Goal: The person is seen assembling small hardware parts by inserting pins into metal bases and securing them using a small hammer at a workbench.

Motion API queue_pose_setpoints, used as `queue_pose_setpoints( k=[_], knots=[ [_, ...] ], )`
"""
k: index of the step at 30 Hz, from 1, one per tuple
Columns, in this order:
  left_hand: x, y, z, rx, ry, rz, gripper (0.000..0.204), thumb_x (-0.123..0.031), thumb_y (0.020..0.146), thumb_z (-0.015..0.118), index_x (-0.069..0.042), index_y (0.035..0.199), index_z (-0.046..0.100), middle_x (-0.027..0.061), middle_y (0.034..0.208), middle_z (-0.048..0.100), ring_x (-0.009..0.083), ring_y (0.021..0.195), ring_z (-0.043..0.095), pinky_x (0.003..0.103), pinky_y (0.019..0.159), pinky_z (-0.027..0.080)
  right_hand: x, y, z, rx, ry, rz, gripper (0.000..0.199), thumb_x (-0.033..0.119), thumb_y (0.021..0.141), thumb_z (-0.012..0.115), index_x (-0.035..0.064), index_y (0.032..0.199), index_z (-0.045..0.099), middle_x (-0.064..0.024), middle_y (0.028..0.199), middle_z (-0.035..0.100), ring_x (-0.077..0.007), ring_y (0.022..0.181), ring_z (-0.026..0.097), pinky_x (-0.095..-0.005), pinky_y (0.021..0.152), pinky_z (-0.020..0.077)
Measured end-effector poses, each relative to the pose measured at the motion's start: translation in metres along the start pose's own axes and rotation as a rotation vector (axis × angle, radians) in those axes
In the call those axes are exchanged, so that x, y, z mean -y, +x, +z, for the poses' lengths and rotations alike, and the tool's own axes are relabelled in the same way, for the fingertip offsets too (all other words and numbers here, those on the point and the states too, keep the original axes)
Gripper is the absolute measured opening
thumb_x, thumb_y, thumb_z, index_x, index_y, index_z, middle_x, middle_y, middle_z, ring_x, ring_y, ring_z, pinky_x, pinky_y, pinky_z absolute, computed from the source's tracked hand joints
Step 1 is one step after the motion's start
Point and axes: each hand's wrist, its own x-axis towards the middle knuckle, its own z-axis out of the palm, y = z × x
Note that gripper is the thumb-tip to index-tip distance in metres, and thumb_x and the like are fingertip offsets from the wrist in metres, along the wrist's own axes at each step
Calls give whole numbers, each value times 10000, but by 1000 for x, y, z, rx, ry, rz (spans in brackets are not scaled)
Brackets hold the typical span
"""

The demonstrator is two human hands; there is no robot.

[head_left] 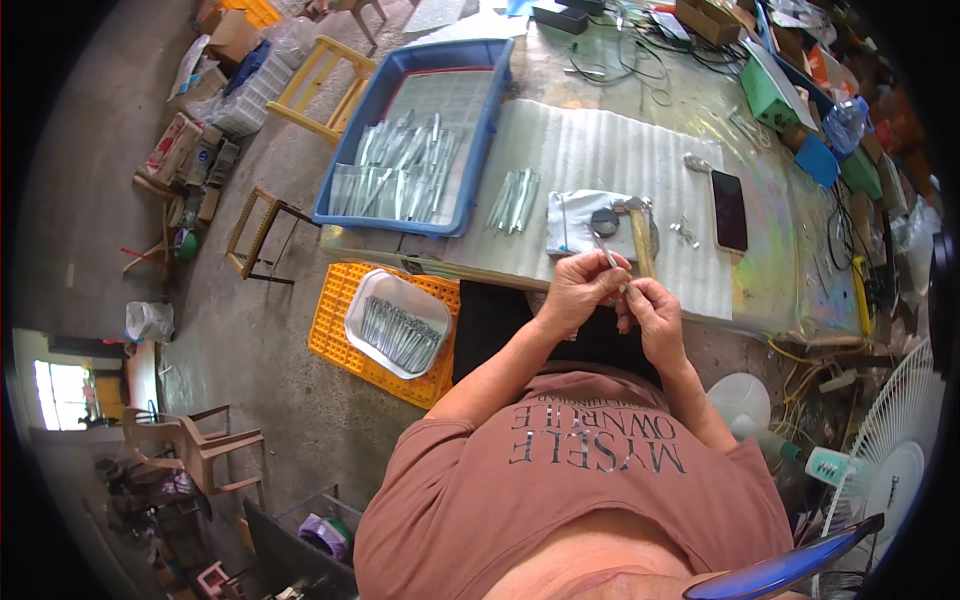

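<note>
Workbench under white foam sheet [600, 150], both hands working a thin metal rod at its near edge.

Concrete floor runs left of the hands; beyond them to the left sits a blue tray [480, 130] of clear-bagged metal parts, and down-left a yellow crate [335, 330] carries a white tub [385, 290] of loose rods. Just past the knuckles lie a grey cloth [575, 225], a hammer [641, 240] and, farther right, a dark phone [729, 210]. Left hand [580, 290] is closed in a pinch on the thin metal rod [606, 252], which slants up between the hands; right hand [652, 312] pinches its lower end. Judgement: good practice is a firm fingertip grip near the joint, rod kept straight, hands braced close to the bench edge.
</note>
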Motion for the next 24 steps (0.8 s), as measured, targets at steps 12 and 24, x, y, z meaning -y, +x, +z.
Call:
queue_pose_setpoints(
  k=[12, 24],
  knots=[
    [9, 1, -5, 10, -39, 60, 125, -77, 793, 581, 4, 889, 581, 24, 724, 592, 44, 570, 486, 166, 490, 390, 1, 2, -3, 32, 153, 106, 183, 177, 867, 467, 23, 791, 532, -16, 623, 524, -59, 481, 478, -177, 434, 390],
    [9, 1, -1, 2, -36, 63, 74, -90, 819, 549, -18, 836, 555, 55, 759, 599, 74, 583, 511, 178, 509, 397, -2, 0, -13, 71, 3, 126, 192, 189, 874, 459, 27, 801, 531, -4, 633, 519, -44, 494, 468, -155, 449, 385]
  ],
)
